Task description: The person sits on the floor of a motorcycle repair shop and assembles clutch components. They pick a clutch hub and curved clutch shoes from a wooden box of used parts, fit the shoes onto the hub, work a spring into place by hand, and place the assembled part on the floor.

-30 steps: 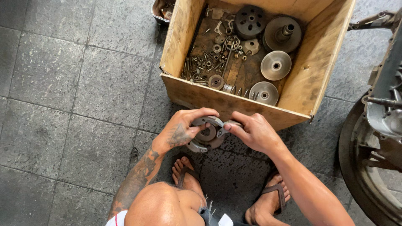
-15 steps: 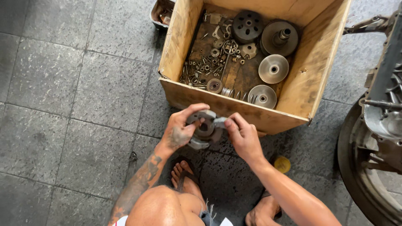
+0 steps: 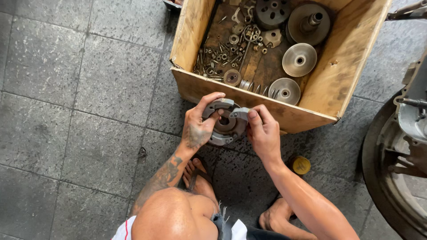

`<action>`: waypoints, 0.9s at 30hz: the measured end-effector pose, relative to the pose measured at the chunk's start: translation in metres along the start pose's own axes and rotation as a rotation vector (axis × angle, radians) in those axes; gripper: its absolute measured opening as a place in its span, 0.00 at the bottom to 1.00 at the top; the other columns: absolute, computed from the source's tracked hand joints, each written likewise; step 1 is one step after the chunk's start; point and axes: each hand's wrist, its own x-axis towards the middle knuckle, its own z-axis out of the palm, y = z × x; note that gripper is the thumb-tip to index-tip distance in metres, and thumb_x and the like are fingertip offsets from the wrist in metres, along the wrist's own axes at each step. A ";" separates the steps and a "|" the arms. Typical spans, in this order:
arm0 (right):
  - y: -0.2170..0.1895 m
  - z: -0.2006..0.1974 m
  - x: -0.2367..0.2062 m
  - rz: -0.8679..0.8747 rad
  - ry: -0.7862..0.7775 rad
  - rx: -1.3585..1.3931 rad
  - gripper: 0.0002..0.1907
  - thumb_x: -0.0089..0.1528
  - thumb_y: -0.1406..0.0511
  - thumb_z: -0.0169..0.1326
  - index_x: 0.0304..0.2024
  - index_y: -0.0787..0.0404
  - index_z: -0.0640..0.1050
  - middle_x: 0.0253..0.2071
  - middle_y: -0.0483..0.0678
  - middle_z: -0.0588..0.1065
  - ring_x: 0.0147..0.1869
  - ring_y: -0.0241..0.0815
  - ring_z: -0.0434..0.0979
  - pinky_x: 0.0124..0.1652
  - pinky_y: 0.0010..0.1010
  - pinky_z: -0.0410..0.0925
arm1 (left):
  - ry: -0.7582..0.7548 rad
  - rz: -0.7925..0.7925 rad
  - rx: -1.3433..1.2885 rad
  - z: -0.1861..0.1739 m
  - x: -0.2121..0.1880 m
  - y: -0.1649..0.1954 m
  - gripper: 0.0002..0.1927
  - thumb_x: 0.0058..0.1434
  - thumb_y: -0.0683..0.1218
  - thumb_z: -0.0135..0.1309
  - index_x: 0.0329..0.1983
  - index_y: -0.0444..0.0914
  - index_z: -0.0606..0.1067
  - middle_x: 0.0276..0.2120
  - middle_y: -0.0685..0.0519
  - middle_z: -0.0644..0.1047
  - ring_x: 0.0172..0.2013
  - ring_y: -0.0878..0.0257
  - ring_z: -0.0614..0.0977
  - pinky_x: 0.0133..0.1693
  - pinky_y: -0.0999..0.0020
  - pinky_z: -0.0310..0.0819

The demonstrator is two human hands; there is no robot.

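Observation:
I hold a round grey metal clutch assembly (image 3: 225, 122) with curved shoes in both hands, just in front of a wooden crate (image 3: 192, 26). My left hand (image 3: 199, 124) grips its left side, thumb and fingers curled over the top shoe. My right hand (image 3: 263, 133) pinches the right edge of the part. The crate's near wall is right behind the part. My knee and sandalled feet are below my hands.
Inside the crate lie several metal pulley discs (image 3: 299, 59), a clutch bell (image 3: 309, 23), a small gear (image 3: 232, 77) and loose bolts. A small yellow tin (image 3: 301, 165) sits on the grey tiled floor. A motorcycle wheel and engine parts (image 3: 400, 155) stand at the right.
The view has shifted, so the crate and my hands sit further right and higher in frame. Both hands keep hold of the clutch assembly, with fingers shifted slightly around it.

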 end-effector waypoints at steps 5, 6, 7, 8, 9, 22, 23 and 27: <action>-0.001 -0.026 0.021 0.011 -0.193 -0.300 0.17 0.70 0.54 0.46 0.39 0.61 0.74 0.15 0.43 0.69 0.18 0.33 0.70 0.20 0.29 0.62 | 0.061 -0.107 -0.043 0.006 -0.001 -0.005 0.20 0.65 0.36 0.56 0.60 0.43 0.74 0.41 0.54 0.84 0.38 0.69 0.84 0.43 0.72 0.80; -0.005 -0.032 0.026 -0.089 -0.218 -0.392 0.18 0.71 0.54 0.45 0.39 0.61 0.74 0.16 0.44 0.70 0.19 0.34 0.71 0.22 0.31 0.63 | 0.048 -0.069 -0.014 0.003 0.001 -0.006 0.21 0.65 0.36 0.57 0.60 0.43 0.74 0.42 0.54 0.84 0.41 0.70 0.84 0.44 0.72 0.80; -0.010 -0.035 0.027 -0.179 -0.247 -0.482 0.19 0.72 0.54 0.44 0.39 0.62 0.73 0.17 0.44 0.71 0.21 0.36 0.72 0.23 0.32 0.63 | 0.035 -0.042 0.016 0.000 0.002 -0.006 0.21 0.64 0.36 0.57 0.60 0.42 0.74 0.43 0.55 0.84 0.43 0.70 0.85 0.46 0.72 0.79; -0.015 -0.037 0.028 -0.269 -0.278 -0.572 0.19 0.73 0.54 0.43 0.39 0.62 0.73 0.18 0.45 0.72 0.22 0.37 0.73 0.25 0.33 0.64 | 0.023 -0.017 0.043 -0.002 0.003 -0.006 0.21 0.64 0.36 0.58 0.60 0.42 0.74 0.44 0.55 0.84 0.46 0.70 0.85 0.47 0.72 0.79; -0.021 -0.035 0.028 -0.302 -0.288 -0.609 0.19 0.73 0.54 0.42 0.39 0.62 0.73 0.18 0.46 0.72 0.22 0.40 0.73 0.25 0.35 0.64 | 0.021 -0.070 0.038 -0.003 0.005 -0.006 0.21 0.64 0.36 0.58 0.60 0.43 0.74 0.43 0.55 0.84 0.44 0.70 0.85 0.46 0.73 0.79; 0.000 -0.040 0.029 -0.215 -0.367 -0.729 0.17 0.73 0.54 0.41 0.41 0.56 0.73 0.20 0.48 0.79 0.27 0.43 0.81 0.29 0.35 0.71 | -0.026 -0.266 0.000 -0.008 -0.002 -0.025 0.20 0.63 0.38 0.58 0.58 0.43 0.75 0.44 0.55 0.82 0.43 0.70 0.84 0.45 0.72 0.81; -0.004 -0.048 0.034 -0.353 -0.303 -0.799 0.18 0.75 0.53 0.41 0.40 0.56 0.74 0.21 0.47 0.79 0.29 0.45 0.80 0.31 0.36 0.70 | -0.052 -0.232 -0.055 -0.010 0.001 -0.026 0.20 0.62 0.38 0.57 0.58 0.42 0.75 0.46 0.55 0.82 0.46 0.70 0.83 0.46 0.72 0.82; -0.038 -0.048 0.033 -0.212 -0.113 -0.259 0.25 0.76 0.49 0.36 0.39 0.62 0.72 0.36 0.52 0.80 0.41 0.43 0.80 0.41 0.38 0.73 | -0.135 -0.238 -0.275 -0.014 0.008 -0.024 0.19 0.64 0.37 0.57 0.58 0.38 0.74 0.47 0.54 0.81 0.46 0.68 0.81 0.47 0.71 0.79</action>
